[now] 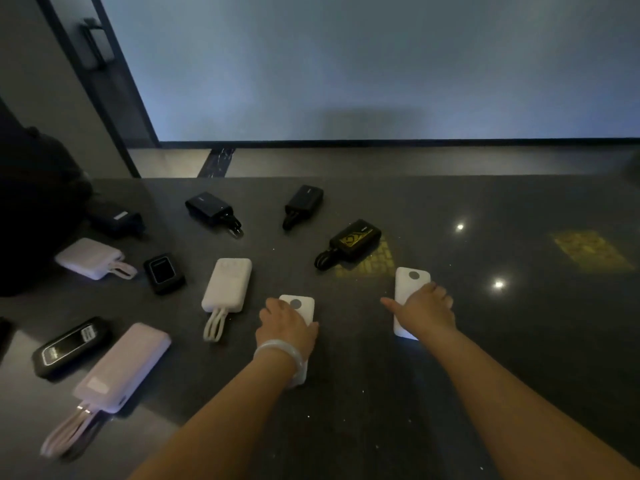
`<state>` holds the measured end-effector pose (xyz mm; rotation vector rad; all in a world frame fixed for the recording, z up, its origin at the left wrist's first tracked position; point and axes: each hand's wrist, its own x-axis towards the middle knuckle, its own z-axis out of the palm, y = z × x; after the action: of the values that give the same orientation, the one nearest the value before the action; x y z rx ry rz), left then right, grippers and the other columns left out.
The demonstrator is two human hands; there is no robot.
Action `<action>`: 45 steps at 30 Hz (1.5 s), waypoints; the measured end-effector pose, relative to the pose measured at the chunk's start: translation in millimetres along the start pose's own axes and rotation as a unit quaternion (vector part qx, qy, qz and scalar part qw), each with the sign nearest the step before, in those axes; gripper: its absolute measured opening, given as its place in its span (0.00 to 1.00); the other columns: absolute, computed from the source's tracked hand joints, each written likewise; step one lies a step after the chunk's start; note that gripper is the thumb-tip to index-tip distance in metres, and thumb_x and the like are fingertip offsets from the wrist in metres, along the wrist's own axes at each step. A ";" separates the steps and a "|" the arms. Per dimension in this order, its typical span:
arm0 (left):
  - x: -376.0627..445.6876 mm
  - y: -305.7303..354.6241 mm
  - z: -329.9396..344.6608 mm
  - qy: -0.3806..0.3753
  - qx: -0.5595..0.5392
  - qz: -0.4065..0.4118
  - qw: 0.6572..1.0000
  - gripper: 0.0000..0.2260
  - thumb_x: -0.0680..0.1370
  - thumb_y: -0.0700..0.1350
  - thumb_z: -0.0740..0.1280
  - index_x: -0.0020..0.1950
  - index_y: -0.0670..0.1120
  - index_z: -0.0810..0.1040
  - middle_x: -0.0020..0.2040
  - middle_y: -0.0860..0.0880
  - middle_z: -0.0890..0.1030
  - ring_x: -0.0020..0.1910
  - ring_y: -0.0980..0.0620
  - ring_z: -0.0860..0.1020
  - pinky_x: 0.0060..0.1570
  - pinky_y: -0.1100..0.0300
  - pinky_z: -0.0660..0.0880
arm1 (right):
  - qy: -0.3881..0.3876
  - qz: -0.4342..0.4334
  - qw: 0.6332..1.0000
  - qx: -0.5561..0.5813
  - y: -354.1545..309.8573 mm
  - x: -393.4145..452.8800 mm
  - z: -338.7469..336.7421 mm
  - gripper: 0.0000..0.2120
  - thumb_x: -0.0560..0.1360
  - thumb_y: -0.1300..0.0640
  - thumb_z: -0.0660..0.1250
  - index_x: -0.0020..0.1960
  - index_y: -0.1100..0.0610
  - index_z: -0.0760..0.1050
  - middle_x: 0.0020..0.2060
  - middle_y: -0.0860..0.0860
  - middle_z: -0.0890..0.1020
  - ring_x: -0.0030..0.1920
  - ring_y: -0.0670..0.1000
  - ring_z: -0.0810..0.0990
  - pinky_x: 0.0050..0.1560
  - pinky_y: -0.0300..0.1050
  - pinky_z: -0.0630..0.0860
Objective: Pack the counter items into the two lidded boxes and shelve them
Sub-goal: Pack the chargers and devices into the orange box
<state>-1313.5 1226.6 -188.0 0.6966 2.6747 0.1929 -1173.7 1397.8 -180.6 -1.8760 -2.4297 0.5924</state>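
Several power banks lie scattered on a dark stone counter [485, 341]. My left hand [285, 323], a pale bangle on its wrist, lies over a white power bank [300, 304] with a grey round spot, fingers curled round its edges. My right hand [424, 308] covers a second white power bank [410, 284] of the same kind, thumb stretched out to the left. Close by lie a white bank with looped cables [227, 284], a black bank with a yellow label [353, 240] and two black banks [211, 207] [304, 201] further back. No boxes are in view.
On the left lie a pink bank with cables [121, 367], a black bank with a label [71, 346], a small black one [163, 273], a pale one [90, 258] and a dark one [116, 220]. A black bag [34, 209] stands at the far left. A wall rises beyond the counter.
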 end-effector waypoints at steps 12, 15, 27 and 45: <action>24.1 35.5 29.4 0.097 0.016 0.018 0.995 0.39 0.76 0.66 0.58 0.74 0.39 0.55 0.67 0.43 0.64 0.61 0.46 0.68 0.55 0.56 0.73 | 0.041 -0.018 0.999 -0.021 4.7 18.7 21.1 0.46 0.70 0.38 0.68 0.72 0.67 0.52 0.65 0.59 0.64 0.63 0.57 0.67 0.58 0.50 0.73; 26.1 34.1 30.7 0.099 0.009 0.020 0.995 0.39 0.75 0.67 0.58 0.75 0.40 0.54 0.68 0.43 0.63 0.62 0.46 0.68 0.56 0.55 0.72 | 0.051 -0.022 0.998 -0.014 4.8 18.7 22.5 0.45 0.70 0.39 0.69 0.72 0.65 0.52 0.65 0.58 0.65 0.62 0.56 0.68 0.58 0.50 0.73; 22.2 31.0 25.4 0.084 -0.001 0.042 0.996 0.45 0.74 0.69 0.60 0.75 0.36 0.52 0.72 0.39 0.60 0.68 0.43 0.64 0.62 0.52 0.70 | 0.084 -0.042 0.993 -0.068 14.2 -15.8 29.5 0.39 0.70 0.39 0.67 0.69 0.64 0.60 0.60 0.56 0.68 0.60 0.56 0.68 0.58 0.49 0.69; -45.4 60.4 22.3 -0.015 -0.011 0.255 0.967 0.33 0.66 0.61 0.74 0.59 0.43 0.66 0.55 0.43 0.74 0.54 0.43 0.75 0.51 0.51 0.74 | 0.081 0.153 0.981 0.092 106.0 -164.3 2.9 0.34 0.65 0.46 0.73 0.64 0.55 0.62 0.58 0.51 0.62 0.62 0.53 0.62 0.59 0.47 0.68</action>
<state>-1241.4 1257.5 -180.8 1.3568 2.4067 0.3403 -1029.9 1265.3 -180.0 -2.1377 -1.9320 0.6220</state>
